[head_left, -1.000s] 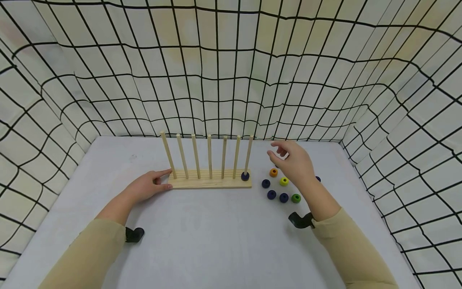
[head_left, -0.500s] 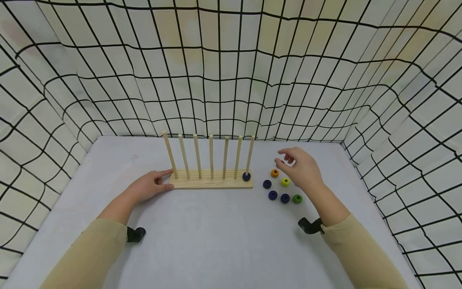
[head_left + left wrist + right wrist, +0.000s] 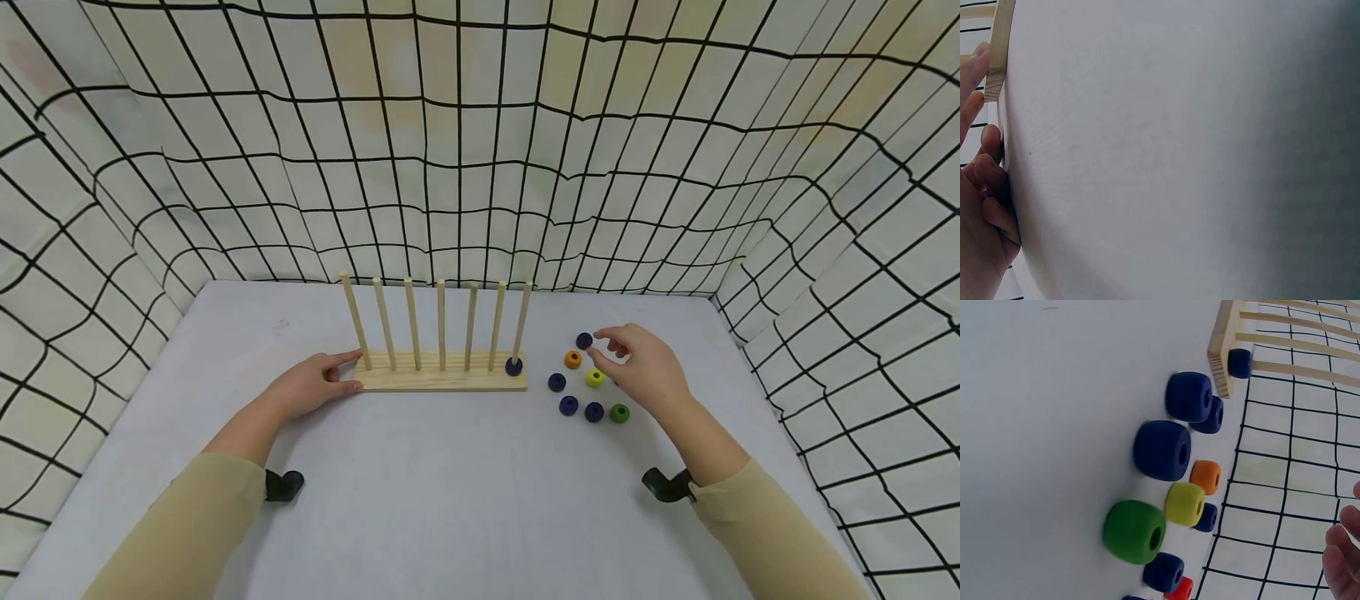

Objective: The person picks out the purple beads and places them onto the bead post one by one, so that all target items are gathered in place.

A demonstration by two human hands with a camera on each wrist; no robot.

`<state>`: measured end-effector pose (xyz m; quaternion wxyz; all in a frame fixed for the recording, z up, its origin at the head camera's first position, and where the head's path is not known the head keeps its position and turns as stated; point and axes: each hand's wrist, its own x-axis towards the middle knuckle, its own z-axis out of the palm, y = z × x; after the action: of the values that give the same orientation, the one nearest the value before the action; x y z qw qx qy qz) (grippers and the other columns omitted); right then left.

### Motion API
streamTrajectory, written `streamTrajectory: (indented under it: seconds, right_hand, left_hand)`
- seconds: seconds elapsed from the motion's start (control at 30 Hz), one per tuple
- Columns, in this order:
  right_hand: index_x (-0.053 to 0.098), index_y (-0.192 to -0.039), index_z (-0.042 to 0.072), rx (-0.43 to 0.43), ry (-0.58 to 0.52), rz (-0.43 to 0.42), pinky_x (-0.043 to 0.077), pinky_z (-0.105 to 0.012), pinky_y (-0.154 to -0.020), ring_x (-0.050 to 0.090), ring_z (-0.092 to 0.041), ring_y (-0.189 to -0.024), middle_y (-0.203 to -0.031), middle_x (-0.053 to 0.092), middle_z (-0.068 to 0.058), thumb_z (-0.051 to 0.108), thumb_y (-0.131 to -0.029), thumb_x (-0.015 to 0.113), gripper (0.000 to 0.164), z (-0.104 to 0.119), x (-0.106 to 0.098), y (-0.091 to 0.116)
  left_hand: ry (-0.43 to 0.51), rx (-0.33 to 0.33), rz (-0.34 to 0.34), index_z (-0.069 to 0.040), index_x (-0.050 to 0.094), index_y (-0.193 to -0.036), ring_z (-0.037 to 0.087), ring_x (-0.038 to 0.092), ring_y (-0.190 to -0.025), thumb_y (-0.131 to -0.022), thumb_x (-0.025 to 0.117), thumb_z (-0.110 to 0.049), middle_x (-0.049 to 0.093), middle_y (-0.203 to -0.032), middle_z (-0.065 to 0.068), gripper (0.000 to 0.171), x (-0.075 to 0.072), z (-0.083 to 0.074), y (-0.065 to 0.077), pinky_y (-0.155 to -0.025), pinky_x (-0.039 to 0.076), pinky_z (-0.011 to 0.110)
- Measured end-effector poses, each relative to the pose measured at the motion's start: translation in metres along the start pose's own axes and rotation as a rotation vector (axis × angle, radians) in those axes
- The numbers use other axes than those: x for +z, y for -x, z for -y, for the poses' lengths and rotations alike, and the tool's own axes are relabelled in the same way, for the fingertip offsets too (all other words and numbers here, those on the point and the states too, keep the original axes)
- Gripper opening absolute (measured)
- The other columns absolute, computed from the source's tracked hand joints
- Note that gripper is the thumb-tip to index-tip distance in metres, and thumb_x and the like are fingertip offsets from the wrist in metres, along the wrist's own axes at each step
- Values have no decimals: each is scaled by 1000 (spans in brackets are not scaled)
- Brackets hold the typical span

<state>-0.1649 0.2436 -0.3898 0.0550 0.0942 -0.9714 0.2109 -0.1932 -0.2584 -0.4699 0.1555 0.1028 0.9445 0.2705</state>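
Wooden rack [image 3: 442,383], seven pegs [image 3: 441,325], one blue bead [image 3: 513,367] round the rightmost

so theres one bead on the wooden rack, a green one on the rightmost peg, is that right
Not quite: the bead is dark blue, not green, as the head view shows. There is indeed one bead on the wooden rack, on the rightmost peg.

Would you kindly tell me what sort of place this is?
Probably a staged work booth: a white table with pale walls around its back and sides, and a black grid across them.
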Motion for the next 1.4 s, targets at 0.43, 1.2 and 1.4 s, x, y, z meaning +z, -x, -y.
streamTrajectory:
  seconds: [0.43,1.2,1.4]
  right_hand:
    - [71,-117,14,-14,29,44,46,-37,-71,57,-22,-86,-94,64,-4,34,-92,70,32,-20,8,19]
    - [72,-118,19,-21,128,185,47,-36,-66,56,-18,-83,-98,62,-2,43,-88,74,39,-40,25,35]
    - [72,-120,19,-9,139,245,48,-36,-68,57,-18,-85,-98,59,-2,46,-86,75,43,-39,30,37]
  left_hand:
    - [10,-20,3,-16,43,-152,19,42,-73,-90,68,-52,48,-83,4,75,0,0,-2,-66,33,35]
    - [11,-33,1,-16,43,-152,20,43,-74,-90,69,-49,48,-84,4,74,-2,-3,-1,-66,33,35]
    - [15,-27,-3,-15,43,-151,20,43,-75,-90,69,-50,48,-85,5,75,0,-1,0,-66,33,36]
